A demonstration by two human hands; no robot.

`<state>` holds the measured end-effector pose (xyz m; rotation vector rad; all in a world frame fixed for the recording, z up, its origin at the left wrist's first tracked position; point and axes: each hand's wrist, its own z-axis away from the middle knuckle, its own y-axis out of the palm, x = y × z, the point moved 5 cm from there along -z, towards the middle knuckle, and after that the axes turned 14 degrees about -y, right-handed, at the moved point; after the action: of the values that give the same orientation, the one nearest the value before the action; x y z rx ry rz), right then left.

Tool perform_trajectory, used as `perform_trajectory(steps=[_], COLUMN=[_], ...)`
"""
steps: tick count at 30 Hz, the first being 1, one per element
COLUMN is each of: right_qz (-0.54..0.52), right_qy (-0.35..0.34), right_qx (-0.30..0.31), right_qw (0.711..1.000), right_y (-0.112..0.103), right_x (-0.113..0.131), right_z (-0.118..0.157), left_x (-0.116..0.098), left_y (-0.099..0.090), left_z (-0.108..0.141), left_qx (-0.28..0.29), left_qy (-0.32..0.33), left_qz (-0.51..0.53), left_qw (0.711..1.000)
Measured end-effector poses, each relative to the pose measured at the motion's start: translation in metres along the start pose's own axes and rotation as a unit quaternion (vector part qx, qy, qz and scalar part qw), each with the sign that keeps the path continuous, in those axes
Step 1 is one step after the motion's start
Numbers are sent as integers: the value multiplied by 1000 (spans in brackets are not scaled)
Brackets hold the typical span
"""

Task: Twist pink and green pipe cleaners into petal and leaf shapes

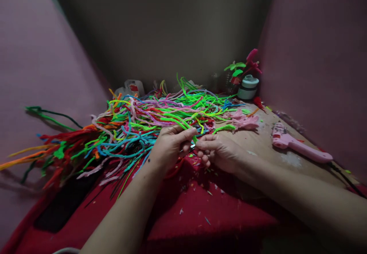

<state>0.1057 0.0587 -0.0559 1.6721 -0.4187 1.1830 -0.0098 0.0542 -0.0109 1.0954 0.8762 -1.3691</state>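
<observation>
Both hands meet over the near edge of the pile of coloured pipe cleaners (149, 110). My left hand (169, 145) is closed, with bright green pipe cleaners (182, 123) running up and left from its thumb and forefinger. My right hand (219, 150) pinches at the lower end of the same green, fingertips almost touching the left ones. A small shiny metal piece (192, 146) shows between the hands, mostly hidden, so I cannot make out what it is. The left palm's inside is out of sight.
A pink glue gun (301, 146) with a black cord lies on the brown board (260, 158). Behind are a lidded jar (247, 87), pipe-cleaner flowers (252, 62) and a pale container (134, 87). A black flat object (67, 202) and scraps lie on the red cloth (172, 215).
</observation>
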Motion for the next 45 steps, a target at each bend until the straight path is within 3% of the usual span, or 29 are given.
perform_trajectory(steps=[3,6,10,14,22,28,31,35,39,42,45], right_qz=[113,187,48,-62,-78,-36,-13,-24,-49,-46,-16], right_qy=[-63,-106,-52,-12,3,-30,-53,-36,-19,-50,-90], right_qx=[-10,-9,19,20,-7,-65,-78,-72,-57,-57,-68], right_qw=[992,977,997,998,997,997,995,996,997,996,993], right_y=[1,5,8,4,2,0,0,2,3,2,1], right_x=[8,15,8,1,-1,5,7,7,9,13,15], right_z=[4,6,3,-1,-2,0,1,0,1,1,1], left_x=[1,-1,-3,-4,-7,-13,-15,-10,-7,-5,-2], left_y=[-2,-5,-6,-4,-3,-4,-2,-3,-4,-1,4], left_z=[-2,-2,-1,0,1,10,11,7,4,3,4], left_qx=[-1,-24,-25,-18,-42,-163,-182,-161,-99,-59,-54], left_qy=[-12,0,13,23,26,95,117,83,72,47,0], left_qz=[26,-17,-33,-48,-70,-112,-121,-81,-54,-61,-45], left_qw=[1000,1000,999,998,996,976,969,980,991,995,998])
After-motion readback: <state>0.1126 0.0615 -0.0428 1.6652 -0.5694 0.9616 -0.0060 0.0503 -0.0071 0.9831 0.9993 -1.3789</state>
